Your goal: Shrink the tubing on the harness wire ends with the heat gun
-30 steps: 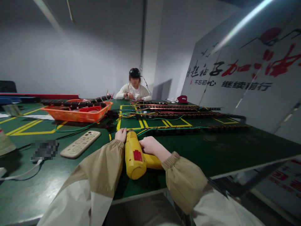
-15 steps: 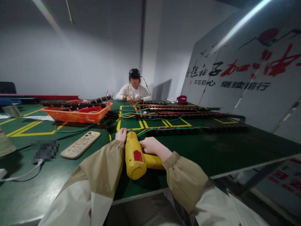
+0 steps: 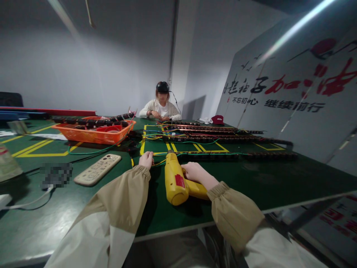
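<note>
My right hand (image 3: pixel 196 173) is wrapped round the handle of a yellow heat gun (image 3: pixel 173 171) with a red label. Its nozzle points away from me, toward a long dark wrapped cable bundle (image 3: pixel 208 155). My left hand (image 3: pixel 146 160) lies to the left of the gun, closed on the ends of coloured wires (image 3: pixel 160 154) that run from this bundle. Yellow, green and blue strands show between that hand and the nozzle. Its fingertips are partly hidden from me.
An orange basket (image 3: pixel 89 138) of dark bundles stands left. A phone (image 3: pixel 98 169) lies near my left sleeve, beside black cables. More bundles (image 3: pixel 212 138) lie across the green table (image 3: pixel 251 178). A person (image 3: pixel 161 106) sits opposite; a red cap (image 3: pixel 217 119) lies at the back.
The heat gun has moved to the right in my right hand, away from my left hand. Wires now show between them. My left hand has hardly moved.
</note>
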Available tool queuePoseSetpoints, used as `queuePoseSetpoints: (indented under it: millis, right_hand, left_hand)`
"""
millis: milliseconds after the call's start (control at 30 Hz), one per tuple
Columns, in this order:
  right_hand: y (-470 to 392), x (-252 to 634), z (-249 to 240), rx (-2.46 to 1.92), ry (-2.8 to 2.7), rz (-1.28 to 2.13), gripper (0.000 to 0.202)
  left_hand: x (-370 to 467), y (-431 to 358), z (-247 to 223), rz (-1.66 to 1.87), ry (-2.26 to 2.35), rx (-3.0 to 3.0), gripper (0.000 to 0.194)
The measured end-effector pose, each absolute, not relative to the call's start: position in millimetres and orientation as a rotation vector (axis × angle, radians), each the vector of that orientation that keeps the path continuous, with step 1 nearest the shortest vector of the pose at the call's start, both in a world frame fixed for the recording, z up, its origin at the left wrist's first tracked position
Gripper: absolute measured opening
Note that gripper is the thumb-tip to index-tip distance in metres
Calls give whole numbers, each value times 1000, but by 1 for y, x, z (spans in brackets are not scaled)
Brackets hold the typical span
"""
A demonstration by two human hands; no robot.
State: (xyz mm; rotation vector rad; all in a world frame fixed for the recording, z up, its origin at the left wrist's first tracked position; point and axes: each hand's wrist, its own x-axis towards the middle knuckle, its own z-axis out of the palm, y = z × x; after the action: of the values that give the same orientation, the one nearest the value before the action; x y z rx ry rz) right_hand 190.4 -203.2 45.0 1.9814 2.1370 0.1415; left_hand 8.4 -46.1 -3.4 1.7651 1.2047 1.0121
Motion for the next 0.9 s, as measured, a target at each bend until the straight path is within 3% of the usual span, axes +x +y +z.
queuePoseSetpoints:
  millis: [900]
  right_hand:
    - [-193,146,49,1819,2246,160,31]
  left_hand:
    - [6,-51,5,1002,1273,1805,25]
